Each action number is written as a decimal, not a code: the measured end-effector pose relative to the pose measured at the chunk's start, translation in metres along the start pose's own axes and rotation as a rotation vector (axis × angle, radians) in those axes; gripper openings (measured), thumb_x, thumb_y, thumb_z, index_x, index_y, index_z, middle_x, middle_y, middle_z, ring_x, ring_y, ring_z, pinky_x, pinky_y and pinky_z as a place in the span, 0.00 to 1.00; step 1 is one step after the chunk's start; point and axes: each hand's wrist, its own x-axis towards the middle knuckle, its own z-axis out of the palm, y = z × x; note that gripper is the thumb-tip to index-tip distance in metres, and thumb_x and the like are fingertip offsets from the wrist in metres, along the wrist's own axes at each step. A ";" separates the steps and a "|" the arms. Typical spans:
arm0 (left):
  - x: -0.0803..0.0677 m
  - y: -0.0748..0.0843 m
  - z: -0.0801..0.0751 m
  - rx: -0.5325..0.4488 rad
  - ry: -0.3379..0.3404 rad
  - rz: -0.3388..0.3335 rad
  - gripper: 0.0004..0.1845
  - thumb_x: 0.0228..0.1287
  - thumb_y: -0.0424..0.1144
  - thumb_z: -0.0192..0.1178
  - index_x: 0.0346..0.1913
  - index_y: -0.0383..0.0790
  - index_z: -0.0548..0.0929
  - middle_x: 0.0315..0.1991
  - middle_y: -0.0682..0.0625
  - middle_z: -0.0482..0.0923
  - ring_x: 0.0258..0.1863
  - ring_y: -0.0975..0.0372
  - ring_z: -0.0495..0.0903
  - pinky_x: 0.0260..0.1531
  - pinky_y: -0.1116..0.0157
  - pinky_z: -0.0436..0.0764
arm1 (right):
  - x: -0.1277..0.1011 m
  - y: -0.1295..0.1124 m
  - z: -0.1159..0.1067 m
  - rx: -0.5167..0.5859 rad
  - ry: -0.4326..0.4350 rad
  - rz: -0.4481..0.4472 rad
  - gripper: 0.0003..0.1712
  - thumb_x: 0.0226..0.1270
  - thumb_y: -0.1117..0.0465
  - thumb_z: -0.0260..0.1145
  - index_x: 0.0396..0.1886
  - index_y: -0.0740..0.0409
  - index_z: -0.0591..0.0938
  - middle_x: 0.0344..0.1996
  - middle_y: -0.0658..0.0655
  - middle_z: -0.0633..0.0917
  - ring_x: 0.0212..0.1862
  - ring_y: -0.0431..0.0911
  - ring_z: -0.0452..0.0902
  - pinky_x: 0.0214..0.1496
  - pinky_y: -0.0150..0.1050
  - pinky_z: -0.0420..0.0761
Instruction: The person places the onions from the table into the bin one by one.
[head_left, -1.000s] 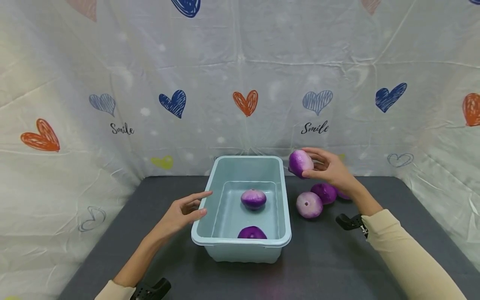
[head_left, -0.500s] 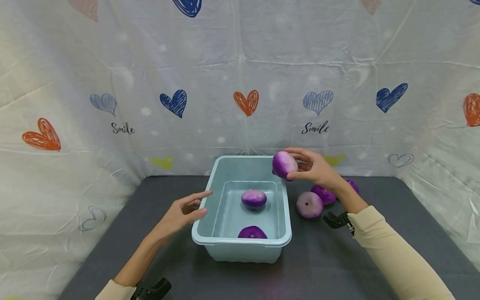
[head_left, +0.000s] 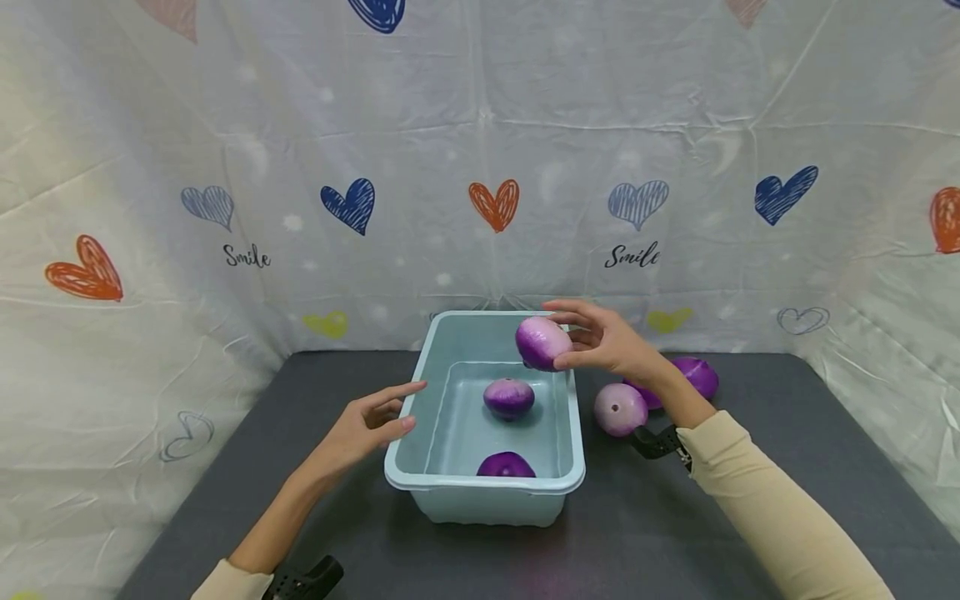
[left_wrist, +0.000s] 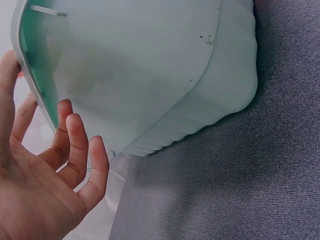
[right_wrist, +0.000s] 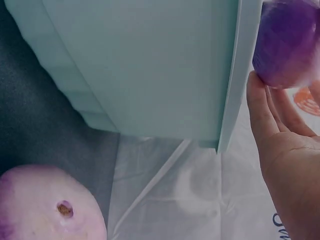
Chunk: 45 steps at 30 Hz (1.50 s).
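At the near end of the light blue tub (head_left: 420, 479) lies one purple onion (head_left: 506, 465), a second onion (head_left: 508, 397) mid-floor. The left hand (head_left: 363, 429), fingers relaxed and straight, touches the tub's left rim. Over its far right corner the right hand (head_left: 606, 342) grips a third onion (head_left: 542, 342); two more onions (head_left: 619, 409) (head_left: 697, 376) lie right of the tub.

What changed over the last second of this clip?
The right hand, holding an onion, carried it leftward from beside the tub to above its far right corner. The move uncovered another onion on the table. The left hand stayed at the tub's left rim, and the two onions inside did not move.
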 end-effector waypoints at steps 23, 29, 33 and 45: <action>0.002 0.000 0.000 0.012 0.001 0.007 0.27 0.75 0.38 0.61 0.74 0.47 0.73 0.38 0.40 0.74 0.36 0.58 0.74 0.36 0.55 0.75 | -0.043 0.005 -0.038 -0.009 0.104 0.039 0.31 0.67 0.73 0.70 0.69 0.66 0.74 0.65 0.64 0.76 0.65 0.65 0.71 0.55 0.49 0.79; 0.001 -0.001 0.000 0.002 -0.001 0.003 0.27 0.75 0.37 0.60 0.74 0.47 0.73 0.37 0.40 0.74 0.35 0.59 0.74 0.36 0.57 0.76 | -0.058 0.006 -0.055 -0.050 0.118 0.073 0.31 0.70 0.72 0.68 0.71 0.70 0.70 0.65 0.63 0.76 0.65 0.64 0.71 0.56 0.49 0.79; 0.002 -0.002 0.000 -0.005 -0.008 0.005 0.26 0.75 0.37 0.60 0.74 0.47 0.73 0.36 0.40 0.74 0.34 0.59 0.73 0.36 0.55 0.75 | -0.069 0.004 -0.065 -0.084 0.133 0.086 0.30 0.71 0.70 0.67 0.70 0.68 0.71 0.65 0.62 0.76 0.65 0.60 0.73 0.55 0.47 0.79; 0.001 0.000 0.000 -0.008 -0.007 -0.006 0.27 0.75 0.38 0.60 0.74 0.46 0.73 0.39 0.39 0.74 0.36 0.58 0.74 0.36 0.57 0.76 | -0.098 0.003 -0.093 -0.162 0.248 0.120 0.28 0.74 0.70 0.65 0.71 0.65 0.71 0.62 0.56 0.78 0.63 0.53 0.76 0.54 0.38 0.79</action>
